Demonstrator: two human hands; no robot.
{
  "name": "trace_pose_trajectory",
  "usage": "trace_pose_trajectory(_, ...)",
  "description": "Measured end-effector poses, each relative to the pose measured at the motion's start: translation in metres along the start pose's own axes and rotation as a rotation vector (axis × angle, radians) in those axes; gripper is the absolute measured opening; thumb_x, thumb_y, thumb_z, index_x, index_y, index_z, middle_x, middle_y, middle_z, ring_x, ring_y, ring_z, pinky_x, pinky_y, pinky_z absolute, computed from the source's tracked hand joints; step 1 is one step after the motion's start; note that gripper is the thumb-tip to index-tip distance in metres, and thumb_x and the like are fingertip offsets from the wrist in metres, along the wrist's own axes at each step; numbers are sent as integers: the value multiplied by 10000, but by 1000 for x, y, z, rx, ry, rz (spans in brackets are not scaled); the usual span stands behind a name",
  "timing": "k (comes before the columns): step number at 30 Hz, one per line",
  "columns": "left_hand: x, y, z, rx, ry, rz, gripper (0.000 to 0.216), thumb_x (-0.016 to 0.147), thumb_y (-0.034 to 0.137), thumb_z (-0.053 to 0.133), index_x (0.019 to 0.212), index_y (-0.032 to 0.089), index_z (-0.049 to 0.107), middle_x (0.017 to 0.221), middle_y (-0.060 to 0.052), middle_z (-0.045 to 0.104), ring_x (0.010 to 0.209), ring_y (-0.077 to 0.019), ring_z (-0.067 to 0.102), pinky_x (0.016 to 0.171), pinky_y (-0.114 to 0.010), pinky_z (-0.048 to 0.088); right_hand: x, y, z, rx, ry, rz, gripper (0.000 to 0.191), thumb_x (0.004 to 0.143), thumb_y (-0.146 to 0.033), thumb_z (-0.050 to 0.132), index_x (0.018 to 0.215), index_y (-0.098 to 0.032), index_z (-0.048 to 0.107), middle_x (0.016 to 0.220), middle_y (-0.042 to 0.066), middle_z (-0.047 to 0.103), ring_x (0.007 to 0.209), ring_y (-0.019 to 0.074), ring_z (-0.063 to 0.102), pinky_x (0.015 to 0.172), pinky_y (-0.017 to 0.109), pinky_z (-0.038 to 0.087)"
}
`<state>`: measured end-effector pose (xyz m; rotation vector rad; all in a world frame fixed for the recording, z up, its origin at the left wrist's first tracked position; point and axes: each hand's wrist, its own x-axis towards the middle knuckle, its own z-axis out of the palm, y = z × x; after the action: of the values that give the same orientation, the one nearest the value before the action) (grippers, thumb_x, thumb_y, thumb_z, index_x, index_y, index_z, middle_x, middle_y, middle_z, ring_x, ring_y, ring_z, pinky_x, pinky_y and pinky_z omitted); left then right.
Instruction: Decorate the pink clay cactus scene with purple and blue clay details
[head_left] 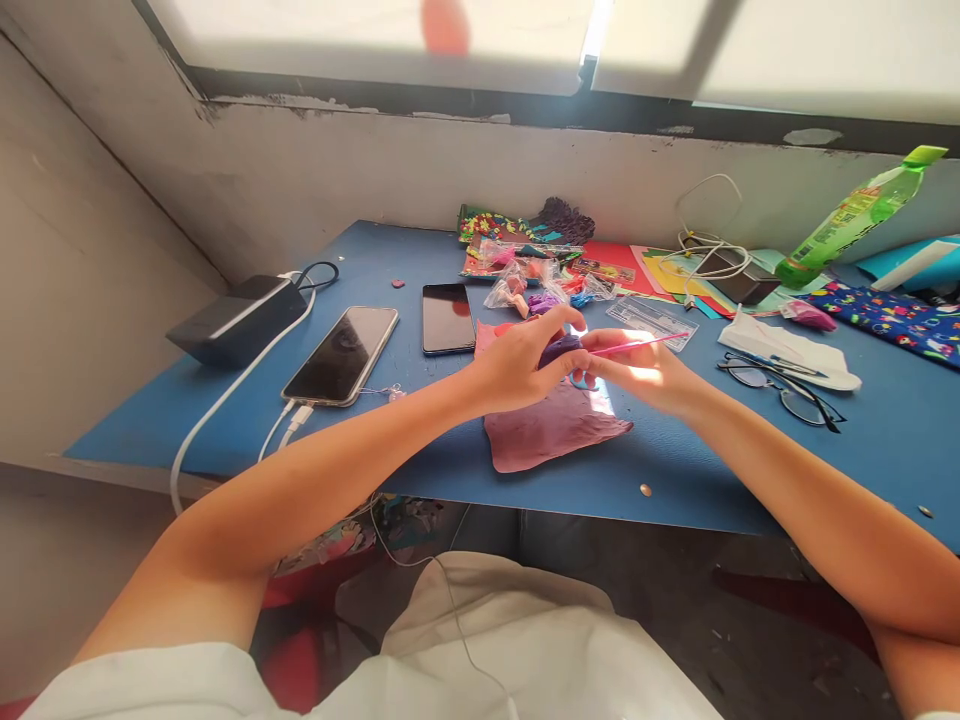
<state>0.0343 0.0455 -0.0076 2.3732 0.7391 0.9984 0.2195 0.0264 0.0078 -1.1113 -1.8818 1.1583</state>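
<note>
My left hand has its fingers curled round a dark purple lump that looks like modelling clay. Close against it, my right hand pinches a thin pink stick, whose free end points to the right. The fingertips of both hands meet at the lump and partly hide it. A bit of light blue shows below the fingers. Under both hands lies a wrinkled pink sheet near the front edge of the blue table.
Two phones and a black device with cables lie left. Behind my hands are small clay bags and a clear plastic piece. Glasses, white tissue, coloured paper and a green bottle are right.
</note>
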Motion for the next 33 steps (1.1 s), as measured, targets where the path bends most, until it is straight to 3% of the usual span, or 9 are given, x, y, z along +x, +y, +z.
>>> trace_pose_trajectory(7, 1, -6, 2, 36, -31, 152, 279, 880, 254, 532, 1134, 149, 486, 1156, -97, 625, 1003, -157, 574, 847, -289, 447, 2, 1, 1, 56, 117, -1, 421, 642, -578, 730, 775, -185, 662, 728, 1, 630, 573, 98, 554, 578, 273, 476)
trace_pose_trajectory(11, 2, -4, 4, 56, 21, 5, 195, 847, 198, 518, 1040, 171, 535, 950, -30, 665, 770, -107, 579, 674, -232, 441, 2, -1, -1, 133, 143, 7, 406, 667, -548, 734, 819, -178, 658, 724, 18, 654, 616, 128, 597, 561, 273, 477)
trace_pose_trajectory(14, 3, -2, 3, 67, 50, -68, 121, 808, 169, 518, 926, 175, 547, 764, 14, 623, 631, -87, 510, 598, -223, 401, 4, -2, -4, 188, 235, -23, 377, 687, -538, 725, 759, -179, 635, 668, 7, 638, 568, 114, 576, 530, 269, 459)
trace_pose_trajectory(18, 4, 1, 0, 40, 61, -137, 110, 757, 146, 541, 847, 186, 493, 686, 43, 562, 557, -69, 449, 541, -210, 376, 7, -2, -10, 218, 257, -43, 323, 648, -472, 777, 656, -189, 622, 607, -13, 608, 533, 95, 545, 521, 261, 448)
trace_pose_trajectory(26, 6, 3, -6, -63, 66, -212, 192, 753, 158, 573, 801, 211, 394, 576, 96, 429, 467, -49, 404, 458, -188, 343, 8, -1, -18, 266, 277, -8, 308, 658, -510, 701, 712, -234, 574, 650, -5, 603, 639, 151, 598, 640, 339, 499)
trace_pose_trajectory(33, 5, 3, -3, -119, -31, -203, 41, 905, 230, 434, 888, 197, 419, 558, 79, 452, 444, -54, 409, 425, -180, 327, 9, 0, -13, 350, 241, -5, 343, 605, -512, 763, 678, -226, 588, 582, -28, 561, 583, 132, 573, 595, 309, 484)
